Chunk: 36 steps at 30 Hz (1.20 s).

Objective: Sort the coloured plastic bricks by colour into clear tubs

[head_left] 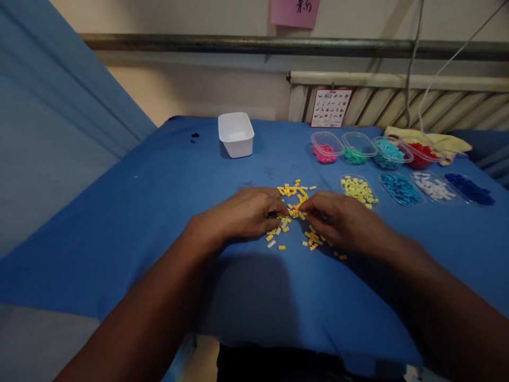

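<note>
Small yellow and pale toy bricks [284,222] lie scattered on the blue cloth in front of me. My left hand [256,212] reaches into their left side, fingers curled and fingertips down among the bricks. From the right comes my right hand [338,218], its thumb and fingers drawn together at the middle of the pile. A small orange brick [295,207] shows right at the right fingertips; whether it is pinched or only touched is unclear. What the left fingers have between them, if anything, is hidden.
A white plastic bin [236,143] stands toward the back. Clear tubs of pink bricks [325,154] and other colours line the right, with pale yellow bricks [358,191] nearest my right hand. A picture card [331,107] leans on the radiator [382,101]. Black bits [194,135] lie back left.
</note>
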### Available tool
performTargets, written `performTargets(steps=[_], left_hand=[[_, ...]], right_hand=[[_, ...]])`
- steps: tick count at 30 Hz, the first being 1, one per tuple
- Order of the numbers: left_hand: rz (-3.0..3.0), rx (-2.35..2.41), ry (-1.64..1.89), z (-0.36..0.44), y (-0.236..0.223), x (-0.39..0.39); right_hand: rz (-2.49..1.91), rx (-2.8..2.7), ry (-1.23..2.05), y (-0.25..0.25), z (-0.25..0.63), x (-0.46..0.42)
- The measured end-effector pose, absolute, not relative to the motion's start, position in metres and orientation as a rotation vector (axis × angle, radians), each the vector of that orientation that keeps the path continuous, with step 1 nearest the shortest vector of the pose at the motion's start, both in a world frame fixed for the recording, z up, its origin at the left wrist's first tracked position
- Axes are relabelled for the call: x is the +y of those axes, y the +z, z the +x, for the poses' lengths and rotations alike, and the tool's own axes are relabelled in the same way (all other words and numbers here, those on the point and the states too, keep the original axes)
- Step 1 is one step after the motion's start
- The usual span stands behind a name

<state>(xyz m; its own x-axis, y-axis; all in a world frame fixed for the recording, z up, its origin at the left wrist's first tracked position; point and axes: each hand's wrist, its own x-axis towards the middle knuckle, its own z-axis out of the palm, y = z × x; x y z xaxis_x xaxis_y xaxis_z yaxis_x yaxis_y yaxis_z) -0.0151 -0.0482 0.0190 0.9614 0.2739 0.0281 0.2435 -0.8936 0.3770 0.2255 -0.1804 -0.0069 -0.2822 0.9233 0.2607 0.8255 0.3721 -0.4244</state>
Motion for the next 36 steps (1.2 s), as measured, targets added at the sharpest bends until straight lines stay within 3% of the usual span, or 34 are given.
performTargets(steps=[12, 25, 36], left_hand=[[2.852, 0.376, -0.068, -0.014, 0.031, -0.061], [2.929, 0.551, -0.046, -0.009, 0.026, -0.070], [2.979, 0.635, -0.263, -0.006, 0.031, -0.072]], right_hand=[[-1.531, -1.990, 0.214, -0.006, 0.250, -0.179], [-2.095, -1.629, -0.165, -0.014, 0.340, -0.182], [-1.813, -1.669, -0.150, -0.008, 0.307, -0.177]])
